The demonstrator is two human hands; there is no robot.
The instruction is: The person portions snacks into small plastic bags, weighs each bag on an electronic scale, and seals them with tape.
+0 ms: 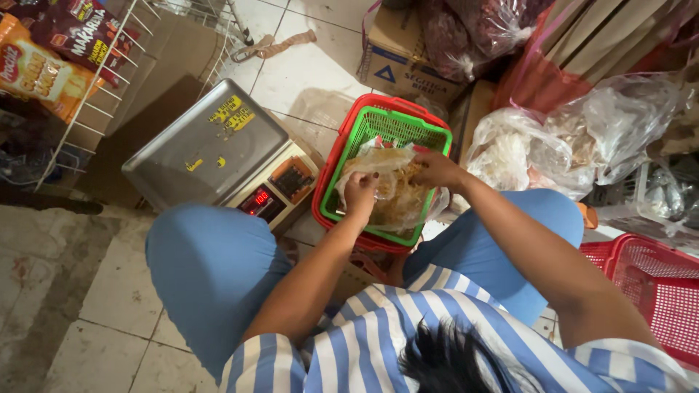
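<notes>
Head view looks straight down past a blue-and-white striped shirt (378, 342) and two knees in blue trousers (211, 269); both hands meet just ahead of the knees, over a green basket (437, 135) nested inside a red basket (324, 193) that stands on the tiled floor (109, 291); the left hand (360, 195) pinches the near edge of a clear plastic bag of pale noodle-like snacks (400, 193), fingers curled closed on the film; the right hand (437, 171) grips the same bag at its far right side, also closed on the plastic; the bag lies directly between and under the hands, inside the green basket, its long axis running roughly from near to far along the basket; both hands touch it, neither one nearer. Just left of the baskets sits a digital scale (207, 149) with a steel pan and a lit red display; to the right, well apart, a second red basket (655, 291); beyond, knotted clear bags of crackers (524, 153), a cardboard box (397, 62), and at far left a white wire rack (95, 94) holding snack packets (36, 73).
</notes>
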